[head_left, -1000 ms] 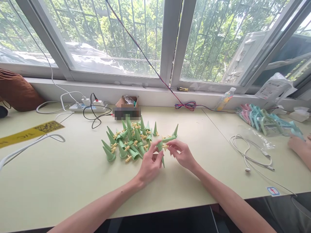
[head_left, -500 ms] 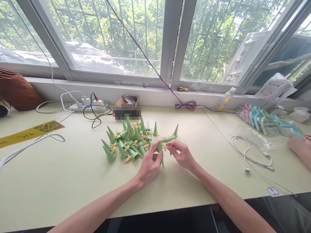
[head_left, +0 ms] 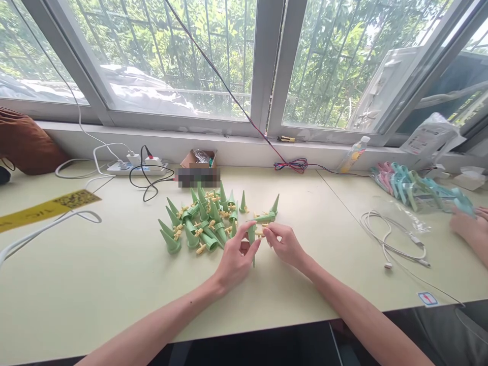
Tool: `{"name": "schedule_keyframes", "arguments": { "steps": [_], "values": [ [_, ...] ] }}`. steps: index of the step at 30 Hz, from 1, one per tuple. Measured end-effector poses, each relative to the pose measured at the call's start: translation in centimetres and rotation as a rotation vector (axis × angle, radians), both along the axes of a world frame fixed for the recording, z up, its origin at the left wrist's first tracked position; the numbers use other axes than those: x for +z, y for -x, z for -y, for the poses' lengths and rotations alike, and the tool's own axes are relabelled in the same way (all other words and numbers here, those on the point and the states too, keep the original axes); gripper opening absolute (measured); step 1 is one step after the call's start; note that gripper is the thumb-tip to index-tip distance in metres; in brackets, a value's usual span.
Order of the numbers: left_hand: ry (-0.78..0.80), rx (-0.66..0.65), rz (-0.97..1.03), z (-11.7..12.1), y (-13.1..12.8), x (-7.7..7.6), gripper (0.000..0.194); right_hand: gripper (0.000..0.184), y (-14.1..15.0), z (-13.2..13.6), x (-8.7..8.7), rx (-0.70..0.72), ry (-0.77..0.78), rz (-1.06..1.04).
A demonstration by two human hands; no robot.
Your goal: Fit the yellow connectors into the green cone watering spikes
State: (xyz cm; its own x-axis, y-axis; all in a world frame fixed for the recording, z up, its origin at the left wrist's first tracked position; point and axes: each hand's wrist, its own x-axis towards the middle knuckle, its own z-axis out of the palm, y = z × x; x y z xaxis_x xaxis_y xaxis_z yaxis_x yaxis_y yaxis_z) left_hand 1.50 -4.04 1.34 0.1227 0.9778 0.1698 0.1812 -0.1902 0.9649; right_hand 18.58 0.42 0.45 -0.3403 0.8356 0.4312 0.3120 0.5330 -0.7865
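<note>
My left hand (head_left: 237,256) is closed round a green plant-watering spike (head_left: 251,233), its pointed end downward. From the spike's side a small yellow valve (head_left: 259,233) sticks out to the right. My right hand (head_left: 284,245) pinches the outer end of that valve; the fingertips partly hide it. Just behind the hands lies another green spike (head_left: 264,218), with a cone pointing up at its right end. To the left, several more green spikes (head_left: 191,238) with yellow valves (head_left: 201,248) are heaped on the table, some upright, some lying down.
A cardboard box (head_left: 187,160) and a power strip (head_left: 114,168) stand by the window sill. White cables (head_left: 381,236) curl at the right, near pastel plastic items (head_left: 409,187) and another person's hand (head_left: 468,229). A bottle (head_left: 353,156) leans behind.
My right hand has shifted slightly left, closer to the spike. The spike in my left hand has turned a little, its tip now nearer vertical.
</note>
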Motion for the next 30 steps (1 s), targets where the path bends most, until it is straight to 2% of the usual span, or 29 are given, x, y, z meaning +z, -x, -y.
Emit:
{"name": "schedule_keyframes", "arguments": {
  "steps": [2,6,10,14,19,24,30],
  "values": [
    [0.000,0.001,-0.010,-0.01,0.00,-0.04,0.043,0.045,-0.01,0.00,-0.02,-0.005,0.008,0.004],
    [-0.010,0.012,-0.014,0.00,-0.02,0.05,0.042,0.026,-0.06,0.22,0.31,0.033,0.024,-0.040],
    [-0.020,0.018,0.003,0.03,-0.06,0.11,0.042,0.023,-0.03,0.44,0.67,0.082,0.003,-0.061],
    [-0.022,0.011,-0.001,0.03,-0.09,-0.03,0.041,0.028,-0.01,0.25,0.47,0.080,0.009,-0.042],
    [-0.024,-0.005,-0.026,0.06,-0.06,-0.30,0.040,0.046,-0.05,-0.04,0.00,0.072,0.035,0.024],
    [-0.007,0.000,-0.026,0.02,-0.05,-0.01,0.040,0.023,0.00,0.30,0.42,0.069,0.044,-0.034],
    [-0.015,-0.007,-0.031,-0.02,0.00,-0.04,0.038,0.016,-0.06,0.41,0.53,0.083,0.020,-0.048]
  ]
}}
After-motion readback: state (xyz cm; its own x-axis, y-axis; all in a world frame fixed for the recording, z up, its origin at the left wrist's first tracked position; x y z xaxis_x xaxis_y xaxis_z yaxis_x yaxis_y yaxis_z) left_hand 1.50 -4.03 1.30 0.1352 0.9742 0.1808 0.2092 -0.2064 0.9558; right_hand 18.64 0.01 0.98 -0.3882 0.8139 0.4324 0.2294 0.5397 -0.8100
